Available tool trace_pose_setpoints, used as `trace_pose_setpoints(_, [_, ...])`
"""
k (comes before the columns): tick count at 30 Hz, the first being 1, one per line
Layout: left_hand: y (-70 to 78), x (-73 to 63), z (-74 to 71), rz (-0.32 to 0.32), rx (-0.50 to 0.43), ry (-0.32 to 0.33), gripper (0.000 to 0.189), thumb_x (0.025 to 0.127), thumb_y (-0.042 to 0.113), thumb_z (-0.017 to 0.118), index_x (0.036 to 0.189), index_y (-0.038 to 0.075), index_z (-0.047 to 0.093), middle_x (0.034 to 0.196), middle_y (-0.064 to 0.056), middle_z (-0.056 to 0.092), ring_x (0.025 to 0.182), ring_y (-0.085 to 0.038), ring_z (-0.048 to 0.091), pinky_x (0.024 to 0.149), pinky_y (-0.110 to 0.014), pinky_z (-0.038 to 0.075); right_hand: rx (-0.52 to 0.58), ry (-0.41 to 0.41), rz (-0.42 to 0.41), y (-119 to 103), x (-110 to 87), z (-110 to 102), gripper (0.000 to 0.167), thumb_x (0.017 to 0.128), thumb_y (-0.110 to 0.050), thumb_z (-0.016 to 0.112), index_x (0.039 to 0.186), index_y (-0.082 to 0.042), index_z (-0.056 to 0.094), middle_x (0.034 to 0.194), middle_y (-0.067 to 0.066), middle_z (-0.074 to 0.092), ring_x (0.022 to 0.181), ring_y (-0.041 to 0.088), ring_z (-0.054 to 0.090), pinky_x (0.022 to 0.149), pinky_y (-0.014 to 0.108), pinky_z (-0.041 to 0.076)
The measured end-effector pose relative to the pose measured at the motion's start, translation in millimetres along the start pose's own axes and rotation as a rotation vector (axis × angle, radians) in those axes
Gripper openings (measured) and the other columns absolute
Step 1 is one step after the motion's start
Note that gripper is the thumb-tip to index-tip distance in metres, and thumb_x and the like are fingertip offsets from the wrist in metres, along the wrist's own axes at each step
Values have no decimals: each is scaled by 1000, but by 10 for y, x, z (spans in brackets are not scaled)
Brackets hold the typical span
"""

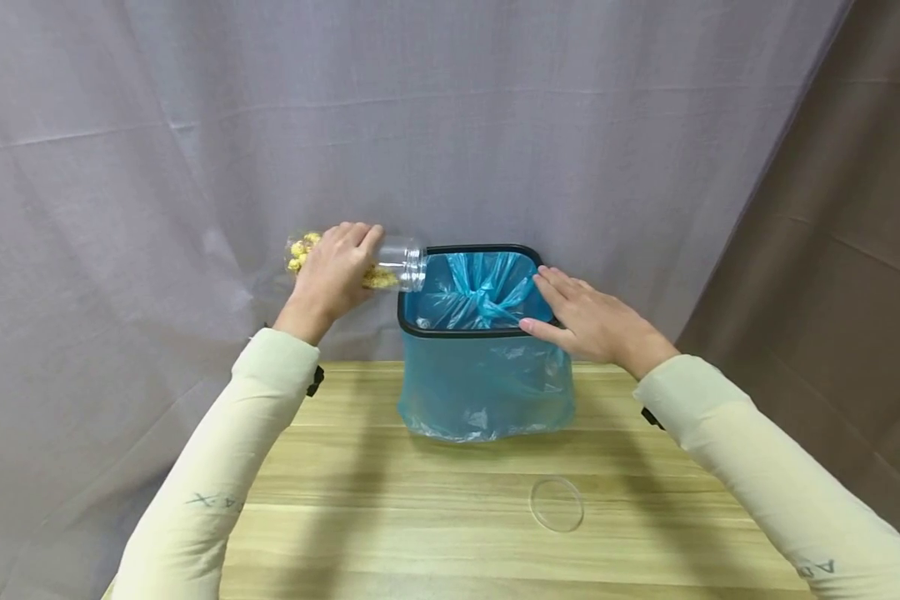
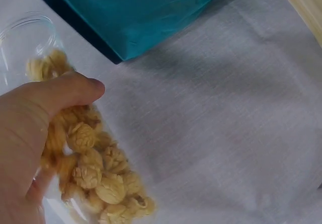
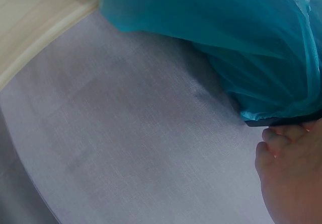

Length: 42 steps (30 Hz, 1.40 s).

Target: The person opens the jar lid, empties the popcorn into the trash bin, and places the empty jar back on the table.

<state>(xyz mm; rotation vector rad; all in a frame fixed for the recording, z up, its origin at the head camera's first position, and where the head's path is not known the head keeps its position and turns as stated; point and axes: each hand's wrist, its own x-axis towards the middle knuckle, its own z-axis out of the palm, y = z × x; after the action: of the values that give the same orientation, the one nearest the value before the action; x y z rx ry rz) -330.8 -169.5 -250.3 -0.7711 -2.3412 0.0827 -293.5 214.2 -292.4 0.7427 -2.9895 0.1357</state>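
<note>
My left hand (image 1: 336, 271) grips a clear jar (image 1: 401, 252) that lies on its side in the air. Its uncapped mouth overlaps the left rim of the bin. Inside are crinkled, round yellow pieces (image 2: 110, 186), mostly toward the jar's bottom end, some nearer its mouth. The bin has a black rim (image 1: 472, 333) and a blue plastic bag (image 1: 487, 387) over its outside, with a gathered knot (image 1: 483, 296) within. At the bin's right rim, my right hand (image 1: 596, 321) has its fingers extended, the thumb reaching over the front corner.
A clear round ring or disc (image 1: 532, 502) lies on the wooden table (image 1: 435, 533), in front of the bin. Behind the bin hangs a grey curtain (image 1: 457, 125), with a brown one (image 1: 832, 250) on the right.
</note>
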Motion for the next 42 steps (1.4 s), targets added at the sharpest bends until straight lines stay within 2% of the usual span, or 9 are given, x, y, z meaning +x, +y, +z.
trace_pose_setpoints(7, [46, 15, 65, 70, 78, 54, 72, 72, 2, 91, 136, -5, 59, 128, -22, 71, 121, -40, 66, 114, -49, 52, -12, 2, -6, 5, 5, 3, 95, 105, -70, 35, 169, -3, 11, 178, 19, 9, 165, 40, 11, 133, 61, 17])
trace_pose_setpoints(13, [95, 46, 79, 116, 140, 142, 54, 79, -9, 75, 132, -3, 62, 122, -19, 72, 115, -38, 67, 109, -47, 53, -6, 2, -3, 19, 6, 1, 95, 105, -71, 34, 169, -4, 11, 178, 18, 7, 165, 40, 11, 133, 61, 16])
trace_pose_setpoints(21, [138, 87, 99, 176, 191, 233, 37, 91, -14, 58, 126, -2, 65, 117, -18, 73, 110, -36, 68, 105, -46, 54, -4, 1, -5, 17, 15, -5, 95, 105, -70, 35, 169, -4, 11, 178, 18, 7, 165, 40, 11, 133, 62, 17])
trace_pose_setpoints(29, [135, 112, 100, 222, 224, 253, 34, 96, -15, 50, 123, -1, 65, 118, -17, 72, 110, -35, 68, 107, -44, 53, -2, 3, -7, 12, 20, -10, 95, 105, -70, 35, 169, -4, 11, 178, 18, 8, 165, 40, 11, 133, 62, 17])
trace_pose_setpoints(42, [132, 147, 91, 276, 233, 247, 34, 96, -11, 51, 125, 0, 65, 120, -16, 71, 114, -34, 67, 111, -45, 52, -3, -1, 1, 9, 33, -12, 96, 105, -70, 35, 169, -3, 11, 178, 19, 7, 165, 40, 10, 134, 61, 16])
